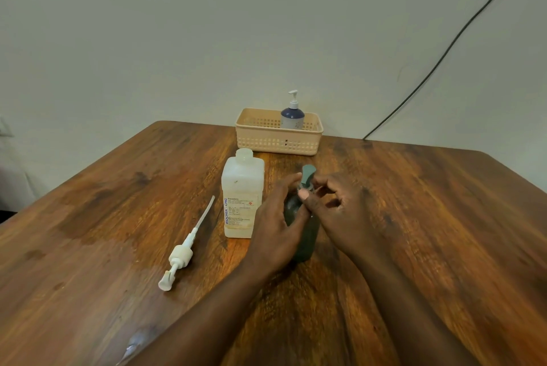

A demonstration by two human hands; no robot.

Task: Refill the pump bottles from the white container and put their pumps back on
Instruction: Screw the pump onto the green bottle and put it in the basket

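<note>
Loose white pump (pixel 178 256) lies flat on wooden desk (pixel 414 232), left of centre; dark green bottle (pixel 306 235) upright mid-desk; left hand (pixel 273 228) grips bottle body, fingers curled round it; right hand (pixel 340 208) pinches green pump (pixel 307 176) at bottle neck; white container (pixel 242 196) just left, uncapped; beyond, beige basket (pixel 278 140) holds blue pump bottle (pixel 292 115)

white container (pixel 242 194) | label: "BIOCHEK - CHG", vertical; "Precautions" heading; rest illegible
</note>
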